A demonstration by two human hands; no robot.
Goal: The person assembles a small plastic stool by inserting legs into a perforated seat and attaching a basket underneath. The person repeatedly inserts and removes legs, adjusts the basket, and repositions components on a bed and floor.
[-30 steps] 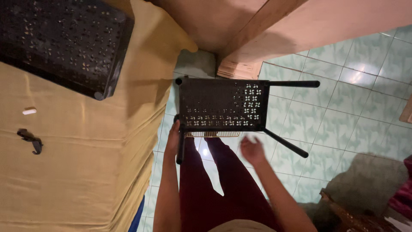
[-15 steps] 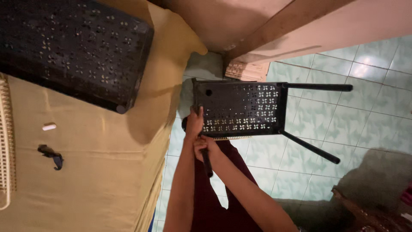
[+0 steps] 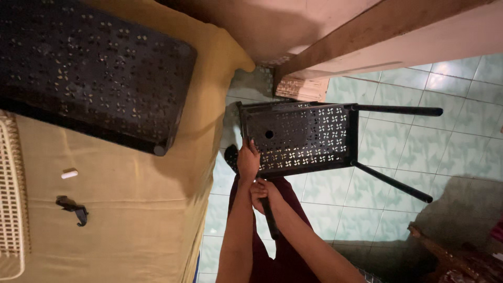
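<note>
Stool (image 3: pixel 301 137) steadied by left hand (image 3: pixel 248 160), right hand (image 3: pixel 260 189) gripping leg (image 3: pixel 269 217)

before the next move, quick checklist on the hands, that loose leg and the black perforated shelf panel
1. Left hand steadying the black perforated panel at its near edge: ok.
2. Right hand gripping the loose black leg at its upper end: ok.
3. Leg seated in the panel's corner socket: cannot tell, the hands hide the joint.
4. Two far legs attached to the panel and sticking out over the tiled floor: ok.
5. Small black part and white piece within reach on the yellow sheet: ok.
</note>
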